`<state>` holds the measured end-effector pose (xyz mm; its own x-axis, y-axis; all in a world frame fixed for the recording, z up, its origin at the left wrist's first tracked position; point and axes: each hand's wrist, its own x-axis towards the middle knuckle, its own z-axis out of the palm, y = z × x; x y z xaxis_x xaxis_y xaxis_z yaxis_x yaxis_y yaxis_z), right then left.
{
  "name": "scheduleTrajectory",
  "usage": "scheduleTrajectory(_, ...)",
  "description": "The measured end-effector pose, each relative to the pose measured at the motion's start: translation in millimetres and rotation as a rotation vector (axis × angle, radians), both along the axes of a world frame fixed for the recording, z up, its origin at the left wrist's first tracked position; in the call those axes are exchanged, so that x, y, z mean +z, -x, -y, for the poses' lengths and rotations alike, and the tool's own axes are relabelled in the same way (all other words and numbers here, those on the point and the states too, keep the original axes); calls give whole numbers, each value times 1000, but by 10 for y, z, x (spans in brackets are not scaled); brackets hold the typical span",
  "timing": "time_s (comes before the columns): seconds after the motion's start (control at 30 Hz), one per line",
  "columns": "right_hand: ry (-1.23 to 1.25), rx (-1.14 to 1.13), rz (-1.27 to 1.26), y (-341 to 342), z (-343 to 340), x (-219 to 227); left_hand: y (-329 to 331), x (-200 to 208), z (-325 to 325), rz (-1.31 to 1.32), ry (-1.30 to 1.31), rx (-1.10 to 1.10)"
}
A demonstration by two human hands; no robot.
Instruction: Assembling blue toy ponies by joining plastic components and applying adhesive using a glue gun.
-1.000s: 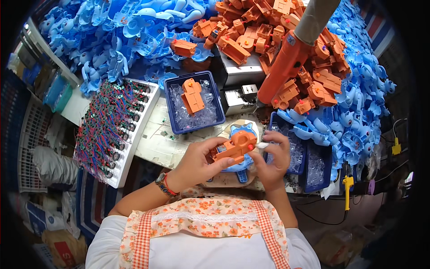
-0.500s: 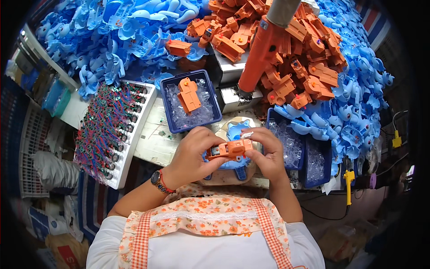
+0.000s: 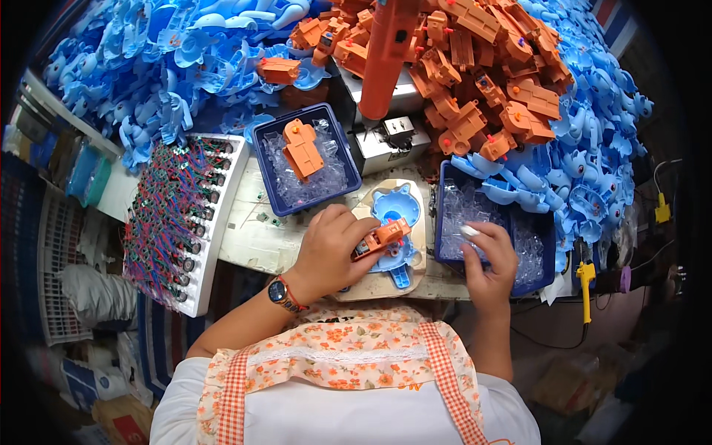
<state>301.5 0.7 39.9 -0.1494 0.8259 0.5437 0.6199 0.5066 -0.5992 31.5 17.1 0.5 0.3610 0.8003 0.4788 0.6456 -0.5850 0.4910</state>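
Observation:
My left hand [image 3: 332, 248] is closed around an orange plastic housing [image 3: 389, 232], gripped between thumb and fingers. Under the housing, a light-blue animal-shaped shell [image 3: 396, 205] lies on a beige board [image 3: 412, 291]. My right hand [image 3: 493, 265] is over the near side of a dark blue bin [image 3: 443, 200] of clear plastic pieces [image 3: 463, 211]. Its thumb and forefinger are apart, and nothing shows between them. Something white covers a fingertip of that hand.
Another blue bin [image 3: 271, 189] holds clear pieces and an orange housing [image 3: 302, 152]. A white foam tray [image 3: 226, 211] of wired parts stands left. Orange housings [image 3: 463, 52] and blue shells [image 3: 148, 59] are heaped behind. An orange tool [image 3: 384, 67] hangs above a metal block [image 3: 374, 152].
My right hand has let go of the orange housing and moved right to the bin. My left hand keeps the housing, now tilted, and more of the blue shell shows.

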Motion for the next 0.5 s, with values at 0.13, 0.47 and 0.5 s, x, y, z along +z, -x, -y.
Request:
scheduleTrajectory(0.13,37,-199,-50,-343,243,4,28,102,-6,24,37,-45)
scheduleTrajectory(0.47,-214,-931,426,-1543,686,238,613,292,157,60,14,92)
scheduleTrajectory(0.5,-131,-915,358,-1520,691,283,689,316,214,43,1,168)
